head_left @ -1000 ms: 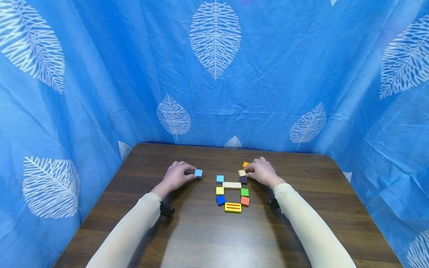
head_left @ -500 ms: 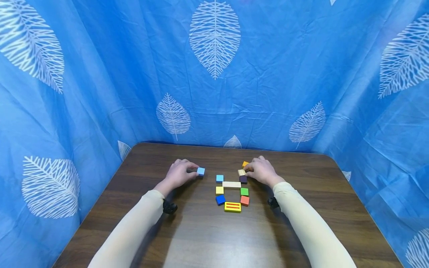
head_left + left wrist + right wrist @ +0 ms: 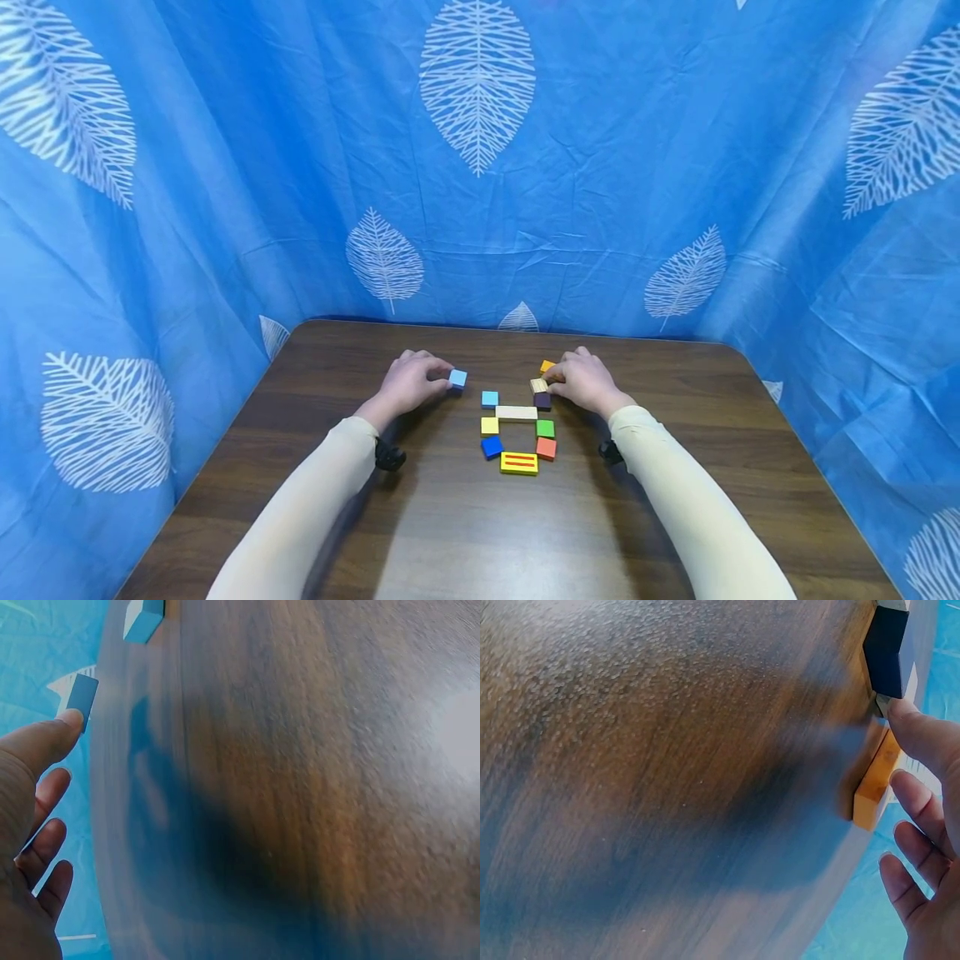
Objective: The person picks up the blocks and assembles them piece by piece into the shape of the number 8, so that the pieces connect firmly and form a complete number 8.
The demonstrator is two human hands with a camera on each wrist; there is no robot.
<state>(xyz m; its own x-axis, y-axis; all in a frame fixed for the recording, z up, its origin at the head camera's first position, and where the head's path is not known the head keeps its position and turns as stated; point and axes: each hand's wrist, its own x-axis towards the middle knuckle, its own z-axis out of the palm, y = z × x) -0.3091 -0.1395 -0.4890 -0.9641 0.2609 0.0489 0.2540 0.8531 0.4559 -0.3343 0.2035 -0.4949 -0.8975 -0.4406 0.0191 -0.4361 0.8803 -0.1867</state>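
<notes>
My left hand [image 3: 407, 383] pinches a light blue block [image 3: 457, 380] between thumb and fingers; in the left wrist view that block [image 3: 84, 694] appears above the tabletop. To the right, my right hand [image 3: 590, 383] holds a pale wooden block [image 3: 538, 386] by its right side, just behind a dark block [image 3: 542, 402]. The right wrist view shows the thumb against the pale block, largely hidden by the dark block [image 3: 886, 652]. Beyond the right fingers lies an orange block [image 3: 547, 367]. Another light blue block [image 3: 490, 399] sits between the hands, at the left end of a long cream block [image 3: 516, 413].
Nearer on the brown table [image 3: 480, 533] lie a pale yellow block [image 3: 490, 426], a blue block [image 3: 492, 448], a green block [image 3: 545, 428], a red-orange block [image 3: 547, 448] and a yellow block with red stripes [image 3: 519, 463]. A blue leaf-patterned curtain [image 3: 570, 208] hangs behind the table.
My left hand has moved right and slightly away with the light blue block, closer to the arranged blocks. The right hand has stayed nearly still at the pale block.
</notes>
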